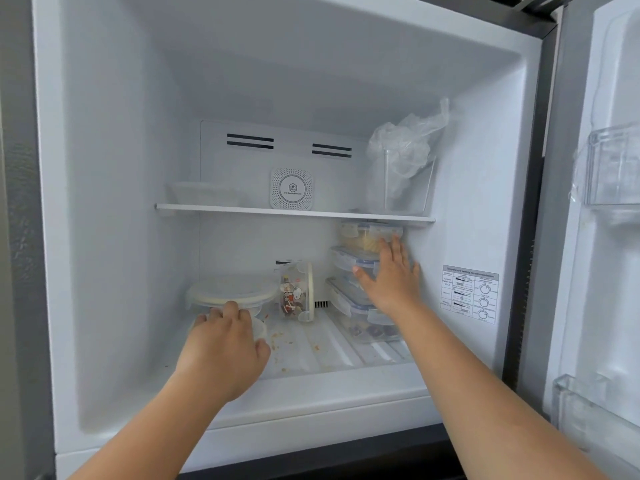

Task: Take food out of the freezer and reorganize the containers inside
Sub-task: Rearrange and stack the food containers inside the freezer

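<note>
You're looking at round white deodorizer puck [291, 188] leaning against back wall, under two pairs of dark vent slots [250, 141]. Temperature-setting sticker [470, 294] showing on right inner wall. Clear door bins [611, 168] hanging on open door. Crumbs [298, 344] lying on ribbed floor.

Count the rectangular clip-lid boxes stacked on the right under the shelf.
3: the bottom box on the freezer floor, the middle box on it, and the top box touched by the right hand. Others may hide behind.
</note>
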{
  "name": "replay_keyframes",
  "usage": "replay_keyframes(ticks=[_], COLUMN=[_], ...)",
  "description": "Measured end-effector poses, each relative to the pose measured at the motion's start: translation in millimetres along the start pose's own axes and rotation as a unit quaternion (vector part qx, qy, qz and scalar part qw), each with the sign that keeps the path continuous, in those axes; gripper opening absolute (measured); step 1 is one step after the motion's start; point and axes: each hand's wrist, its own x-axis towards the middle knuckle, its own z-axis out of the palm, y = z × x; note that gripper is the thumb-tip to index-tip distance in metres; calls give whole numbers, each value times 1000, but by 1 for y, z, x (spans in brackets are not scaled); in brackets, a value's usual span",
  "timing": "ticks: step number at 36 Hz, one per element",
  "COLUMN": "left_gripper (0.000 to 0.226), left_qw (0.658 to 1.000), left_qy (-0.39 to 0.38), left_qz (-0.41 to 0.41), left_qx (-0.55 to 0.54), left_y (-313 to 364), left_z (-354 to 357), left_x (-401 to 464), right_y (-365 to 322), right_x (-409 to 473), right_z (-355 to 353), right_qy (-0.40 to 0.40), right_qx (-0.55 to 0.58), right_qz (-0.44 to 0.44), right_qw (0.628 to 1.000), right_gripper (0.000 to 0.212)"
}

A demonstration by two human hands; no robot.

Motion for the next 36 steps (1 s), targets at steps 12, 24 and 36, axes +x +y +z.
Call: replay_keyframes(ticks=[12, 24, 36], left_gripper=[44, 43, 41], left_qw=[1000, 1000, 997], left_qy=[6, 9, 51], left_qz=[-9, 3, -41], left_qx=[-2, 14, -35], left_y=[-1, -10, -11], left_z=[-1, -7, -8], left_x=[-1, -12, -21], right_y=[-21, -82, -92], right_x=[-9, -11, -4], right_z=[-5, 28, 69], right_qy=[134, -20, -142], right_qx=[5, 90, 36], right_qz=[-29, -148, -48], right_qw=[991, 985, 988], right_gripper=[66, 53, 71])
